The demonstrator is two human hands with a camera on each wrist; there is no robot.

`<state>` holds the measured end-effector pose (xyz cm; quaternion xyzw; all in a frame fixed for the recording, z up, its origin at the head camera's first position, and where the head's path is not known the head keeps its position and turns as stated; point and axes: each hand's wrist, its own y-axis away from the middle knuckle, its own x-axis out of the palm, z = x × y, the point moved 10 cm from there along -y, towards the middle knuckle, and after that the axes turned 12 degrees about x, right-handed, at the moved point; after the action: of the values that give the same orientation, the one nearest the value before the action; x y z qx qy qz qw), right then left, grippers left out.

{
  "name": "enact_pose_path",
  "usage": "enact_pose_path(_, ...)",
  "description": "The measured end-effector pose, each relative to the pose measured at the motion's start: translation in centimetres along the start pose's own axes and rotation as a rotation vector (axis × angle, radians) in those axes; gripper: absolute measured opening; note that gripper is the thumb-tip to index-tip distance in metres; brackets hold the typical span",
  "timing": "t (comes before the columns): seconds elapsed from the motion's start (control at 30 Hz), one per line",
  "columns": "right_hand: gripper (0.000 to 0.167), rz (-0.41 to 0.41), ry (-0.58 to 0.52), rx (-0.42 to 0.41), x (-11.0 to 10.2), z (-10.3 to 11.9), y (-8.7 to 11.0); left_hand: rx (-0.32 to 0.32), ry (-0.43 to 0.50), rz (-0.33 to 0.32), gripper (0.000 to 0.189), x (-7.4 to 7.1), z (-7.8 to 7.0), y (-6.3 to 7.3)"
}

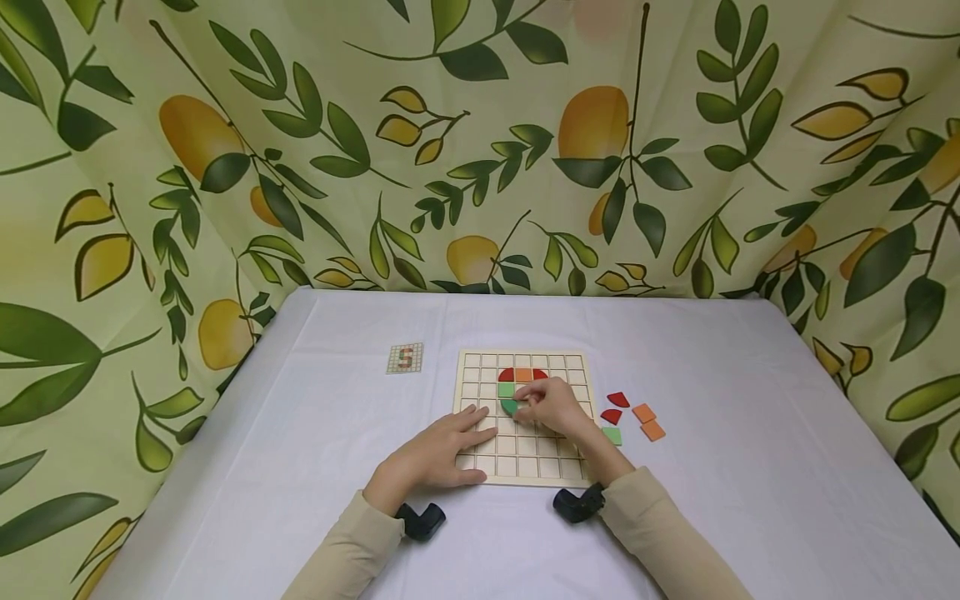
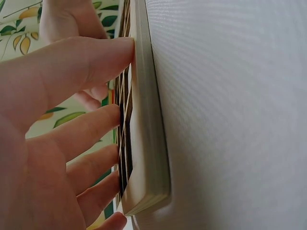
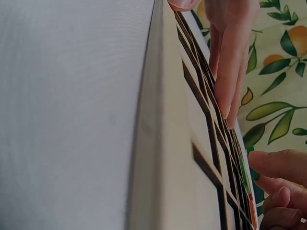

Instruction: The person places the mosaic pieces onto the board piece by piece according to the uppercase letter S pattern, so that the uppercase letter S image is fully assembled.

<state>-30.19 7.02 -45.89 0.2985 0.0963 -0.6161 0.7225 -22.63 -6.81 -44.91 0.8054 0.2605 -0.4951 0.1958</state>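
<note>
A pale square grid board (image 1: pixel 525 477) lies on the table. My left hand (image 1: pixel 448 446) rests on its left side with fingers spread, the thumb at the near edge. Over the upper middle, my right hand (image 1: pixel 551 406) pinches a dark green quarter-circle piece (image 1: pixel 508 407) with its fingertips, just below a light green square (image 1: pixel 506 389). Above that, an orange square (image 1: pixel 523 375) sits between a red rounded piece (image 1: pixel 506 374) and another red piece (image 1: pixel 540 374). In the right wrist view, the right fingers (image 3: pixel 268 160) are bent close over the board.
Right of the board lie two red quarter pieces (image 1: pixel 611 416), two orange squares (image 1: pixel 652 430) and a light green square (image 1: pixel 612 435). A small pattern card (image 1: pixel 405 358) lies left of the board's far corner. A leaf-and-fruit patterned curtain (image 1: pixel 472 183) stands behind the white-covered table (image 1: pixel 337 350).
</note>
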Motion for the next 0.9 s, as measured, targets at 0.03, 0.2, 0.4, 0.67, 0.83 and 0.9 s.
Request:
enact_pose_path(0.03, 0.021, 0.0, 0.0, 0.002, 0.05, 0.0, -0.03, 0.0, -0.001, 0.003, 0.062, 0.0, 0.0, 0.01)
enact_pose_path(0.2, 0.021, -0.012, 0.024, -0.013, 0.26, 0.1, -0.24, -0.007, 0.0, 0.006, 0.062, 0.11, 0.19, -0.04)
enact_pose_path(0.4, 0.021, -0.014, 0.039, 0.003, 0.48, -0.02, -0.61, -0.014, 0.011, 0.001, 0.062, 0.01, 0.13, 0.0)
enact_pose_path(0.67, 0.02, -0.021, 0.029, 0.013, 0.35, 0.09, -0.63, 0.031, -0.008, -0.025, 0.061, -0.59, -0.61, 0.16)
enact_pose_path(0.83, 0.02, -0.038, 0.048, 0.005, 0.29, 0.11, -0.66, -0.006, 0.004, -0.006, 0.062, -0.06, 0.07, 0.0)
enact_pose_path(0.9, 0.02, -0.043, 0.052, 0.006, 0.28, 0.06, -0.71, -0.016, -0.001, 0.002, 0.062, 0.09, 0.24, -0.04)
